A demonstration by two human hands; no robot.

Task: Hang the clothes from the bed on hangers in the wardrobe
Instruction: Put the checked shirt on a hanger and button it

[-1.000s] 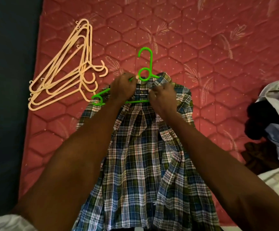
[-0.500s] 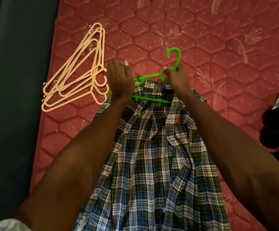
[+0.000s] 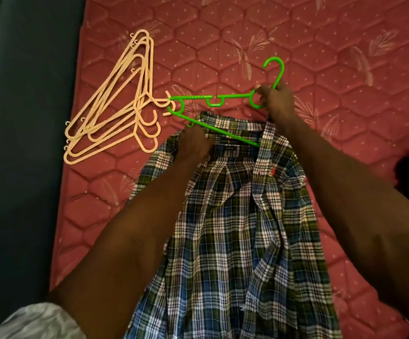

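We see one green hanger [image 3: 225, 96], one checked shirt [image 3: 242, 228], and a pile of cream hangers [image 3: 115, 106], too tangled to count.

The shirt [image 3: 242, 228] is plaid in blue, green and white, with a small red emblem. The hanger [image 3: 219, 97] above it is bright green; the hangers [image 3: 115, 106] left of it are pale peach. The bed [image 3: 345, 69] is red, quilted in hexagons.
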